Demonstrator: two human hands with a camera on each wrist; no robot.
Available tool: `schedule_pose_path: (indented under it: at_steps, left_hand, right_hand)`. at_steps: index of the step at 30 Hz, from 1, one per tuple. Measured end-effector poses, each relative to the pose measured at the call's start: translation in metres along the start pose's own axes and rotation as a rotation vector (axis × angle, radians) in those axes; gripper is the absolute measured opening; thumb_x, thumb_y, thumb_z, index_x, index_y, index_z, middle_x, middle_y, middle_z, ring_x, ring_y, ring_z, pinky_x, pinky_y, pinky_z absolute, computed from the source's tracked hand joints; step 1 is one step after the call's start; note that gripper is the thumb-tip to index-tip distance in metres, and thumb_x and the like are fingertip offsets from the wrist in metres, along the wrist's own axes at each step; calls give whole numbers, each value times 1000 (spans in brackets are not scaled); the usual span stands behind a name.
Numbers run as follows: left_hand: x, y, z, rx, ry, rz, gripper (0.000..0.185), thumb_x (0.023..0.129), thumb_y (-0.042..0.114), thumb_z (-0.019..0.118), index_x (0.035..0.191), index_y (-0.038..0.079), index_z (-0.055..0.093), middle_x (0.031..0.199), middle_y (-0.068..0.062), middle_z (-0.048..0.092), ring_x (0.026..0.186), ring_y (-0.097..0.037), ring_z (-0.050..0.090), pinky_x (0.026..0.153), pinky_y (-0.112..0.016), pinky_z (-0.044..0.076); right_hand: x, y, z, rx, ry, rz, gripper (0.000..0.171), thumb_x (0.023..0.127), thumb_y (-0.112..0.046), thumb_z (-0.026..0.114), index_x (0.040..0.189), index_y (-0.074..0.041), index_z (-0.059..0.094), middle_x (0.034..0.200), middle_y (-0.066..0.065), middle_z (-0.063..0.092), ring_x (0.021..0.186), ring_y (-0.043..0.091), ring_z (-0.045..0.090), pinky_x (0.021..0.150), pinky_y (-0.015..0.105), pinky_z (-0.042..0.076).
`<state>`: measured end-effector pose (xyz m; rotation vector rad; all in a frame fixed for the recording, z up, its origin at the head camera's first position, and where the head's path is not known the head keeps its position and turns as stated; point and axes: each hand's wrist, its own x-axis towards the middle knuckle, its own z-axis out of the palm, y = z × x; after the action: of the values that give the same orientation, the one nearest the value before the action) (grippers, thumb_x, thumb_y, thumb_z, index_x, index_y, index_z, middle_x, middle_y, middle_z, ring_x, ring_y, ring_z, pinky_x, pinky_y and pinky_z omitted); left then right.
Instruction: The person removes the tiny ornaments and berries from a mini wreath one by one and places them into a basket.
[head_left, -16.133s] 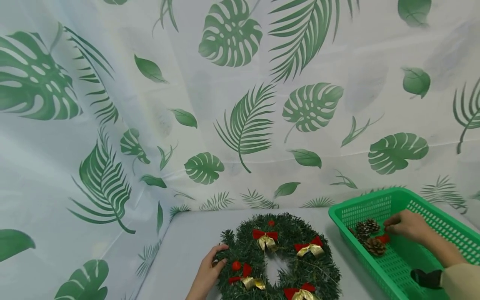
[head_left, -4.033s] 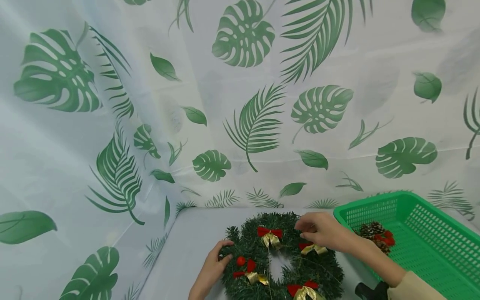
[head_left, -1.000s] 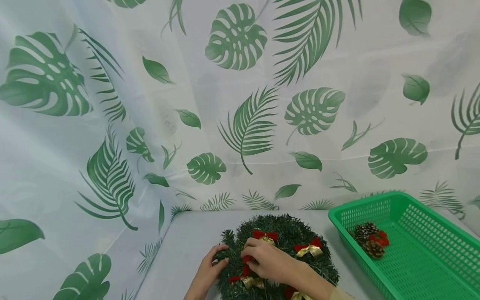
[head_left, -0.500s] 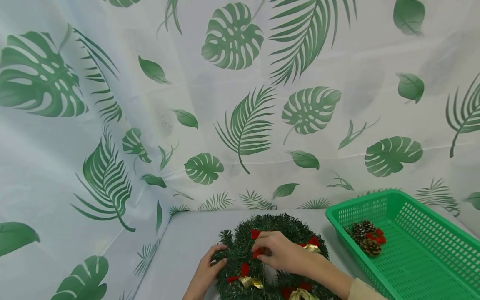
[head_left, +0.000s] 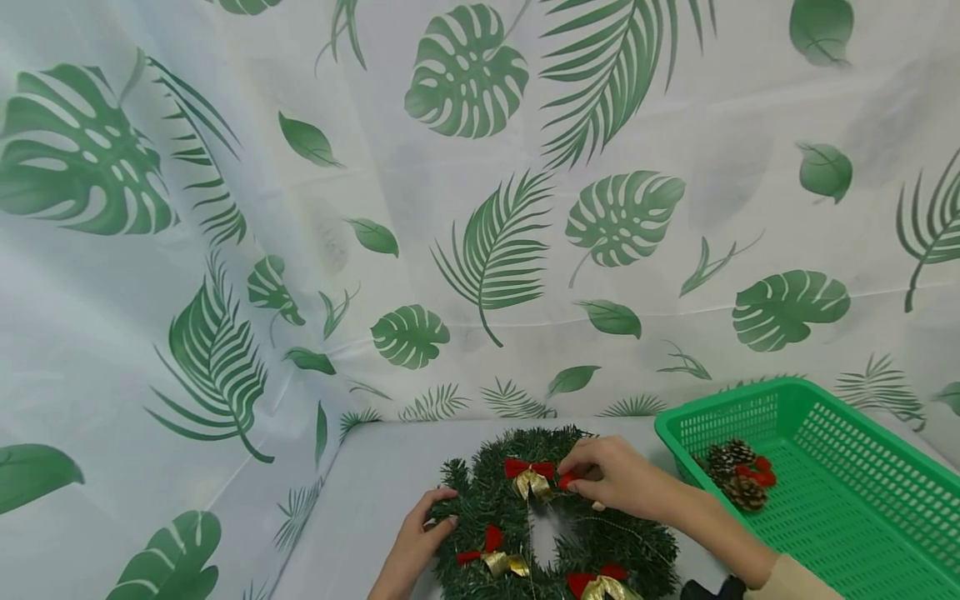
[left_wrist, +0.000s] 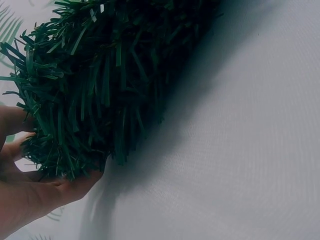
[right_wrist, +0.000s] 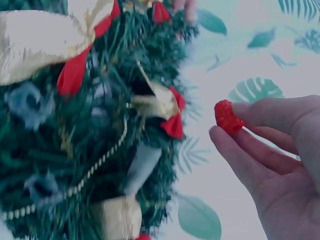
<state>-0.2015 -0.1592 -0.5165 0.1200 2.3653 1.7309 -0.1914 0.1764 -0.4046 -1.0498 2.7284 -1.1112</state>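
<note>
A green tinsel wreath lies on the table, dressed with red-and-gold bows and a thin bead string. My left hand grips its left edge; in the left wrist view the fingers curl around the tinsel. Above the wreath's upper right part, my right hand pinches a small red raspberry-like berry between thumb and fingertips. The berry is apart from the tinsel in the right wrist view. A bow sits just left of the right hand, which mostly covers the right-hand bow. Another bow is at lower left.
A green plastic basket stands to the right of the wreath. Pine cones and red pieces lie in its left part. A leaf-print cloth hangs behind the pale table.
The red berry beside the lower left bow is gone from its spot. My right hand has moved from there rightward and up, holding a red berry. The left hand stays on the wreath's edge.
</note>
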Motion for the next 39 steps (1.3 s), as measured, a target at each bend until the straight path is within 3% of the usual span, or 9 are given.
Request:
schedule_pose_path:
  at_steps: [18, 26, 39]
  left_hand:
    - [1, 0, 0, -6, -4, 12, 43, 99, 15, 65, 140, 6, 57, 156, -28, 41, 147, -56, 27, 104, -62, 43]
    - [0, 1, -1, -4, -6, 0, 42, 98, 15, 66, 138, 7, 58, 156, -27, 41, 148, -56, 26, 105, -63, 41]
    - [-2, 1, -1, -13, -14, 1, 43, 98, 16, 67, 139, 6, 58, 156, -27, 41, 147, -55, 28, 99, -53, 48]
  right_hand:
    - [-38, 23, -38, -6, 97, 70, 15, 90, -4, 76, 105, -4, 76, 99, 6, 74, 88, 10, 72, 72, 21, 58]
    - [-52, 31, -50, -60, 132, 147, 16, 90, -6, 76, 106, -7, 76, 101, 2, 73, 89, 8, 71, 74, 20, 58]
    - [-80, 52, -71, -157, 211, 173, 17, 87, -5, 79, 103, -7, 78, 98, 4, 75, 82, 2, 71, 68, 20, 58]
